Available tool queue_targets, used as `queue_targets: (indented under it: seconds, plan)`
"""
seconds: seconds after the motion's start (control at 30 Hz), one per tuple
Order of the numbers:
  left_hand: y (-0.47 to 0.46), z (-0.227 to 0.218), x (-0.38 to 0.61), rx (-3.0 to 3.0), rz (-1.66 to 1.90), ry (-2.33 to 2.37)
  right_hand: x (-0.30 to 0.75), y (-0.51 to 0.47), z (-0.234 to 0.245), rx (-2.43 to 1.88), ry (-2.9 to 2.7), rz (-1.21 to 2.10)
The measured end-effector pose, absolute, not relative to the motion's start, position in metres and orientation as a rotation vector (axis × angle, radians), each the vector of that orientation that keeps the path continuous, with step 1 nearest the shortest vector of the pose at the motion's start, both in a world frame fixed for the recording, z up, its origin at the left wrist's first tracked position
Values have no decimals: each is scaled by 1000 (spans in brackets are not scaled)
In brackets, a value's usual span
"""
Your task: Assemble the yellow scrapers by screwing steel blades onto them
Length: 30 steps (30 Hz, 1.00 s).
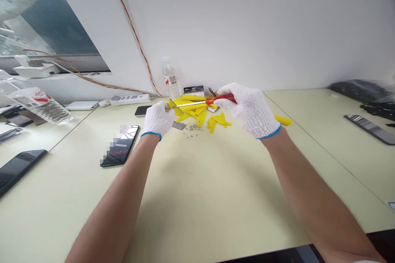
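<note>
Pale yellow-green laminate makes up the wide tabletop (216, 181) that runs back to the white wall, and against that wall stands an upright clear plastic bottle (171, 80) with a red-and-white label. In front, the right hand (247, 109), in a white knitted glove with a blue cuff edge, has its fingers closed around the red handle of a long steel-shafted screwdriver (212, 100), which points left, nearly level, above the table. At the shaft's other end the left hand (159, 119), gloved alike, has its fingers curled inward; whether they pinch the shaft, a yellow piece or both I cannot tell. Behind and beneath the screwdriver lies a heap of flat and bar-shaped yellow pieces (200, 120), with another yellow bar (283, 120) apart, beside the right wrist. Near the left fingers is a small grey metal-looking plate (179, 125), and just beside it are scattered tiny silvery screw-like parts (193, 127). With so many parts loose, most of the fastening looks undone; the screwdriver's tip is hidden, and which pieces, if any, are finished cannot be told
</note>
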State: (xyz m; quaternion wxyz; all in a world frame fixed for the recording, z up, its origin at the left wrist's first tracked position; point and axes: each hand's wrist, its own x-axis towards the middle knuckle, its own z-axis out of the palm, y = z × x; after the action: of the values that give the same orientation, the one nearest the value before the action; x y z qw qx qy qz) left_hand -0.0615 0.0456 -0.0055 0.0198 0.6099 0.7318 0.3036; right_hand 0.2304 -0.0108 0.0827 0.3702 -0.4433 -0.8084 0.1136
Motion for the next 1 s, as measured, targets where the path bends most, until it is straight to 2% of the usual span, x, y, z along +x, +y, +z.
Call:
queue_targets:
  seconds: [0.27, 0.53, 0.77, 1.0]
  plan:
    - [43, -4, -53, 1903, 1005, 2255, 228, -6, 82, -1206, -1899, 504]
    - [35, 5, -51, 1814, 1016, 2148, 238, -12, 93, -1123, -2049, 642]
    - [23, 18, -45, 1757, 1023, 2031, 236, -18, 97, -959, -2137, 466]
    - [21, 20, -49, 1777, 1025, 2052, 235, -17, 102, -998, -2224, 476]
